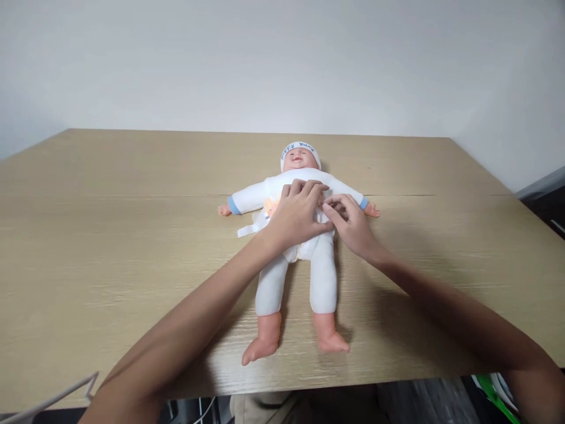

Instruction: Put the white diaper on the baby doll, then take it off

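1. Head view – a baby doll (321,265) is lying on its back near the middle of a wooden table (110,235). Its capped head is pointing away from the person and its bare feet are pointing toward the near edge.
2. Head view: the left hand (298,212) is lying palm-down on the doll's belly and chest, covering most of the torso. Its fingers (304,187) are curling over the upper chest. Whether they are gripping cloth or only pressing cannot be told.
3. Head view – the right hand (351,224) is coming in from the doll's other side and touching the left hand. Its thumb and forefinger are closing in a pinch on the white garment (260,194) at mid-chest.
4. Head view: a white ribbon (247,229) is trailing from the doll's waist onto the table, just beside the left wrist.
5. Head view: a white cable (53,397) is showing at the bottom left, below the table edge.
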Demonstrator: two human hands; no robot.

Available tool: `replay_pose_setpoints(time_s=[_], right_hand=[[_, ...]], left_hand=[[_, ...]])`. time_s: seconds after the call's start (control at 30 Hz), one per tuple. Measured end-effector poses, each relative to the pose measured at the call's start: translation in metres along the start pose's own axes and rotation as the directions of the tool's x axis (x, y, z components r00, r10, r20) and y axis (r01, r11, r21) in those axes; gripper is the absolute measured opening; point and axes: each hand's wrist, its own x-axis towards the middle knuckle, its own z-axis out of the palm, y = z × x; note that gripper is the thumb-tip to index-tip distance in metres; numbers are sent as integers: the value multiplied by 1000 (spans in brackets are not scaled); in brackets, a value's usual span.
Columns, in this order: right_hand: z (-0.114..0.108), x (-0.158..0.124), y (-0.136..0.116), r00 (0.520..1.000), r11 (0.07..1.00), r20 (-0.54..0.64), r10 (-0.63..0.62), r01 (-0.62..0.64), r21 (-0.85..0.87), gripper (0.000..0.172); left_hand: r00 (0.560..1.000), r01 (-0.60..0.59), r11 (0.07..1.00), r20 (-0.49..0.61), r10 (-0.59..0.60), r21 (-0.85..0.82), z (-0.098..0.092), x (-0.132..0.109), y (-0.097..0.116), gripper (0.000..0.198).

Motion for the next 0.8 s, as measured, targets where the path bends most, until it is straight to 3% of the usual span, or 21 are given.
replay_pose_setpoints(time_s=[0.07,0.17,0.37,0.53,0.67,0.8], right_hand=[[-6,-12,-1,984,976,65,-164,171,-131,39],[-13,-22,4,935,926,222,-276,321,-200,57],[-21,-15,23,883,869,302,-359,434,-236,61],[-26,-12,30,870,854,311,-384,462,-239,58],[-29,-13,18,898,867,200,-392,433,-245,54],[-23,2,-21,912,879,188,-366,405,-253,55]], left_hand=[[1000,-5,1000,-5,5,3,1,-1,-2,64],[1000,-7,1000,-2,7,18,3,-1,-3,66],[1000,-20,999,-1,20,-32,-10,-6,6,64],[994,-33,990,-104,19,-137,-34,-36,8,55],[962,146,977,-208,-176,-153,-41,-74,-25,45],[907,357,915,-165,-388,-187,-30,-112,-79,43]])
